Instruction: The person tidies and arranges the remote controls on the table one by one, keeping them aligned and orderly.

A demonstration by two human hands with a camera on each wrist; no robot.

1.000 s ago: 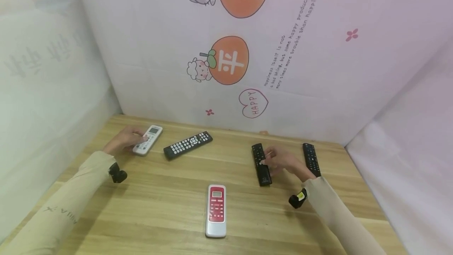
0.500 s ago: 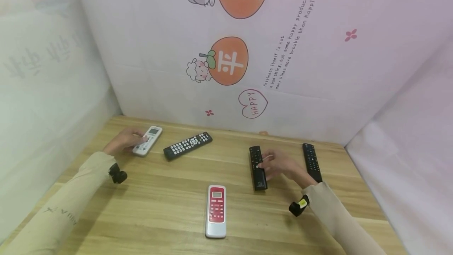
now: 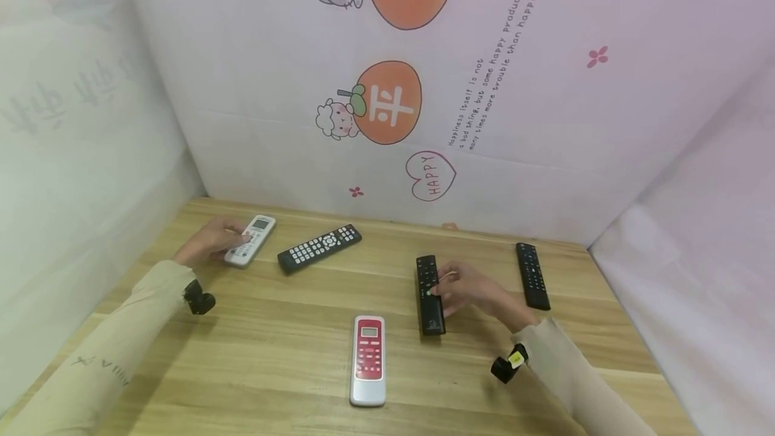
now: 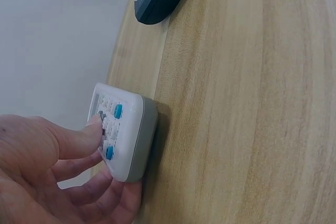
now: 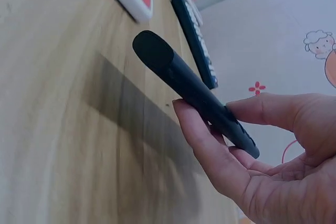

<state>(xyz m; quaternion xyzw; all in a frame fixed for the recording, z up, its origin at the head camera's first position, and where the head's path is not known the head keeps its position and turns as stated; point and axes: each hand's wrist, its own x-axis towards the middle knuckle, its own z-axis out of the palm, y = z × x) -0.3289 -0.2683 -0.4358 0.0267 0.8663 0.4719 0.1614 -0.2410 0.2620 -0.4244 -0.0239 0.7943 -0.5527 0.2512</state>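
Observation:
At the back left of the table, my left hand [image 3: 216, 237] grips a white remote control [image 3: 250, 241], thumb on its buttons and fingers curled under its side. The left wrist view shows that white remote [image 4: 123, 129] with blue buttons, close over the wood. My right hand [image 3: 475, 291] pinches a black remote control [image 3: 430, 298] between thumb and fingers, right of centre. In the right wrist view this black remote [image 5: 194, 87] is held above the table, its shadow lying apart on the wood.
A black remote with white buttons [image 3: 319, 248] lies beside the white one. A red and white remote [image 3: 368, 362] lies at the front middle, another black remote [image 3: 533, 276] at the right. A printed cloth [image 3: 290, 86] walls off the wooden table [image 3: 272, 355] behind.
My right hand has moved left and toward the front with the black remote, away from the black remote at the right. The left hand keeps its grip on the white remote in place.

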